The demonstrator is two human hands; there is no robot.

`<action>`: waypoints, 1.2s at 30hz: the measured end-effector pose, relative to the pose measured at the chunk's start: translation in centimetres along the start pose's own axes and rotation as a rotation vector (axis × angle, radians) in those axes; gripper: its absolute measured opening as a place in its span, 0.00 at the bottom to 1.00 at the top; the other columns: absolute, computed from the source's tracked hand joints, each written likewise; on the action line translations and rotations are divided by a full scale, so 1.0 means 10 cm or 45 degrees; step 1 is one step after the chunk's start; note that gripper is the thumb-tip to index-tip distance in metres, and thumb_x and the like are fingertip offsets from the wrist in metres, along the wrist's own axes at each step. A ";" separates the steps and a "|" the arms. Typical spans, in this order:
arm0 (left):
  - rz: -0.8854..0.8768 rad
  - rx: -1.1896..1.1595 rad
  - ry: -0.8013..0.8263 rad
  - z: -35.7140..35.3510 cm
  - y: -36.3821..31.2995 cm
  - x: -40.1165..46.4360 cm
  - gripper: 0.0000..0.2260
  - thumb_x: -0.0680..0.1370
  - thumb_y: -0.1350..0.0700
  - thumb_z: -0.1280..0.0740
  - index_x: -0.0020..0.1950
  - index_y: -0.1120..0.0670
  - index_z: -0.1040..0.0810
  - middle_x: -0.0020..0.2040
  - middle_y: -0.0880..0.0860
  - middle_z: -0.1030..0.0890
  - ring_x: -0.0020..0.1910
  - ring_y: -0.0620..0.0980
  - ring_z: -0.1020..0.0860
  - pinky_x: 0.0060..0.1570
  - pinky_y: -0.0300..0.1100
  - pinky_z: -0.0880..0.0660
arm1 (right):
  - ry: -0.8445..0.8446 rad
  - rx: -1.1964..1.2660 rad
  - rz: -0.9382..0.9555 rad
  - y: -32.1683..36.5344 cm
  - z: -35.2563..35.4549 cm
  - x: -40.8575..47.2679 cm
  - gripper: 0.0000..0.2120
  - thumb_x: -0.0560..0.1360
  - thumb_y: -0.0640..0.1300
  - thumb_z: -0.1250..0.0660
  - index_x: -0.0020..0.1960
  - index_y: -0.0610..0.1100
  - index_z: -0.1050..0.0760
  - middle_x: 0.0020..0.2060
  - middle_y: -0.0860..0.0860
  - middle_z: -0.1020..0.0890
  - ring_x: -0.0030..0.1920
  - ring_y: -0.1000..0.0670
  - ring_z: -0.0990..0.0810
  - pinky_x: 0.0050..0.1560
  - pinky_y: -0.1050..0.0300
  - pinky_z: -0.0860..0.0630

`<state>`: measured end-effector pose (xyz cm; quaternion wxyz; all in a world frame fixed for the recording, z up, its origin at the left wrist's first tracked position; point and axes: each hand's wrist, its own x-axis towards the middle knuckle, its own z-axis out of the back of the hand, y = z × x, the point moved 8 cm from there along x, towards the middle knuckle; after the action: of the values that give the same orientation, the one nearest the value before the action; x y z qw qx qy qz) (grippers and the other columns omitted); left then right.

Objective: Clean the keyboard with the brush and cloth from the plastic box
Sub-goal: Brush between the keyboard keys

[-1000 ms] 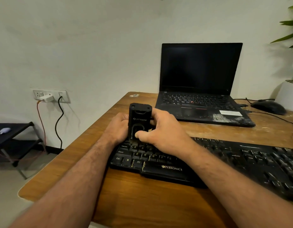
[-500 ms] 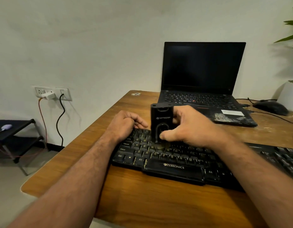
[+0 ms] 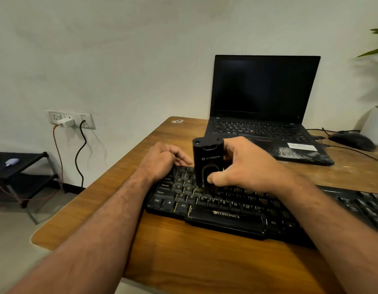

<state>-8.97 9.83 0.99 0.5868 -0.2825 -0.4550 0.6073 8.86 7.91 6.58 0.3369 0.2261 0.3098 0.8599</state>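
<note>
One black rectangular plastic brush block [image 3: 207,161] stands upright on the black Zebronics keyboard [image 3: 226,211], pinched by the right hand [image 3: 245,164]. Short, light strokes along each key row should work best. Left hand [image 3: 162,161] rests curled, holding nothing, steadying the keyboard's corner on the wooden desk [image 3: 205,262].

- Your brush [image 3: 207,161] looks like matt black plastic.
- The keyboard [image 3: 226,211] under it: dull black plastic.
- Beneath the keyboard, the table [image 3: 183,251]: smooth wood grain.
</note>
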 end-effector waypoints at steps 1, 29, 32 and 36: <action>0.010 -0.009 0.006 0.00 0.01 0.01 0.22 0.68 0.69 0.46 0.30 0.51 0.16 0.35 0.57 0.16 0.35 0.49 0.20 0.40 0.41 0.24 | -0.001 0.012 0.002 -0.01 0.03 -0.02 0.17 0.68 0.36 0.24 0.52 0.52 0.19 0.39 0.52 0.15 0.29 0.60 0.21 0.29 0.68 0.27; -0.025 0.091 -0.095 0.05 -0.07 -0.07 0.11 0.72 0.58 0.38 0.40 0.64 0.19 0.36 0.57 0.17 0.35 0.50 0.21 0.40 0.45 0.21 | -0.138 0.048 0.063 0.14 -0.25 0.09 0.19 0.69 0.40 0.24 0.58 0.52 0.21 0.44 0.56 0.15 0.39 0.57 0.17 0.40 0.66 0.21; 0.002 0.035 -0.012 0.02 -0.08 -0.14 0.20 0.74 0.70 0.41 0.33 0.52 0.17 0.33 0.50 0.16 0.33 0.44 0.20 0.37 0.38 0.24 | -0.066 0.110 0.016 0.08 -0.16 0.02 0.21 0.69 0.39 0.24 0.59 0.55 0.21 0.45 0.58 0.14 0.42 0.62 0.17 0.44 0.67 0.22; -0.039 -0.068 -0.038 0.09 -0.18 -0.33 0.18 0.77 0.66 0.42 0.51 0.51 0.15 0.50 0.50 0.15 0.51 0.50 0.18 0.55 0.42 0.23 | 0.114 0.266 0.010 0.07 -0.22 -0.16 0.22 0.70 0.38 0.23 0.59 0.55 0.22 0.46 0.58 0.14 0.47 0.57 0.15 0.51 0.59 0.20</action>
<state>-8.41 6.21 2.35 0.5814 -0.2818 -0.4840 0.5901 8.34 5.52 5.21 0.2941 0.2226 0.4115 0.8335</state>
